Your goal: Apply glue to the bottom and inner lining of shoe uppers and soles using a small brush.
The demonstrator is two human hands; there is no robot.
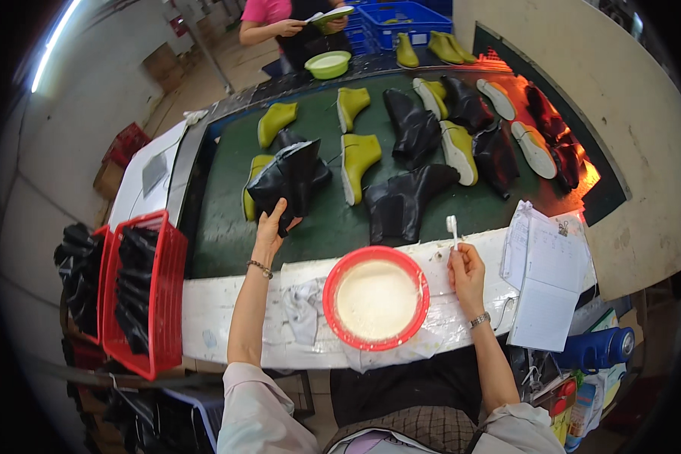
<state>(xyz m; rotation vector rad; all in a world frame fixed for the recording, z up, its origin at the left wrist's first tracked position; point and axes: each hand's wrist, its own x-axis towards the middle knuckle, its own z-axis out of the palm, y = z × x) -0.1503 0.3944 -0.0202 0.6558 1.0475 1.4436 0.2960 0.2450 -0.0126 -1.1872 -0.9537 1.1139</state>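
Observation:
My left hand (270, 231) grips the lower end of a black leather boot upper (284, 178), holding it over the left part of the green belt. Behind that upper, a yellow-green shoe last with a pale sole (247, 203) is partly hidden. In my right hand (467, 271) is a small white toothbrush (452, 226), its bristle head pointing up. Between my forearms, a red bowl (329, 306) holds creamy white liquid (377, 299). A crumpled white cloth (303, 314) lies just left of the bowl.
Several yellow-green lasts (359, 165) and black boot uppers (414, 198) lie on the green belt (227, 242). Red baskets (172, 303) of black uppers stand left. An open notebook (546, 265) and blue bottle (594, 349) are right. Across the belt, a person (276, 23) holds a shoe part near a green bowl (328, 72).

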